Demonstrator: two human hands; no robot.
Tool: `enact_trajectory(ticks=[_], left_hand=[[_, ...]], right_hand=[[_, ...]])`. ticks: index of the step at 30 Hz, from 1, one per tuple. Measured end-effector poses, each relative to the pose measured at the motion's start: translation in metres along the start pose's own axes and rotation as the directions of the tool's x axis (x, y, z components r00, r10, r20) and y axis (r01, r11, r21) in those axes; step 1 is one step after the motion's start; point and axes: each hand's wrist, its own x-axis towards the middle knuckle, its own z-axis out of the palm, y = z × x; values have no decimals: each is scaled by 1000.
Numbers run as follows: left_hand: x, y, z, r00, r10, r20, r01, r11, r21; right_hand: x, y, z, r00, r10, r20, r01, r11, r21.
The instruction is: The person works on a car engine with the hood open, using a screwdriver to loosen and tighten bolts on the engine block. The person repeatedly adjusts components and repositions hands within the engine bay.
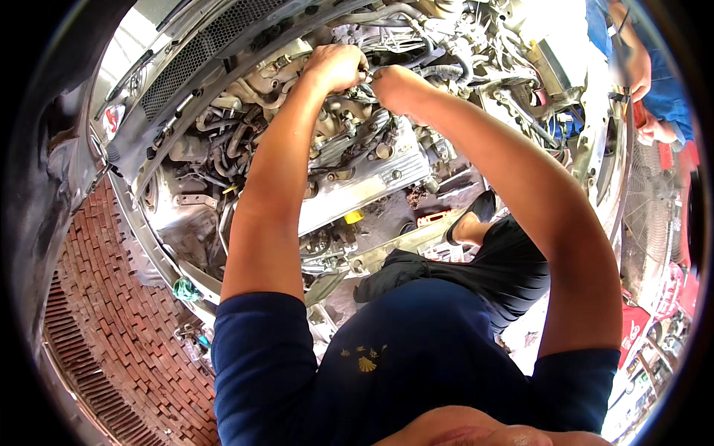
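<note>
Left hand [338, 67] and right hand [401, 91] curled close together at the engine's [335, 128] far side.
What they grip, I cannot tell. Forearms [269, 175] pass either side of a ribbed metal cover [372, 182], presumably to reach beyond it; another person's hand [654, 131] shows at far right.

Left hand [338, 68] and right hand [401, 93] nearly meet over the engine [372, 182]; whether they hold anything is unclear.

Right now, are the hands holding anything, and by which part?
Can't tell: the left hand and right hand nearly meet over the engine, hiding any hold.
</note>
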Motion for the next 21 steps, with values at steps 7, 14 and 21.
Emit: enact_trajectory(ticks=[7,14,21], left_hand=[[-14,-11,-9,998,58,30,-59,998,38],[0,5,-12,997,66,44,-71,989,131],[-5,-11,-2,995,-64,70,68,996,-55]], right_hand=[[-39,-13,-55,942,179,284,-329,325,887],[8,-21,-20,923,348,163,-265,267,927],[-27,17,-22,979,93,183,-200,236,951]])
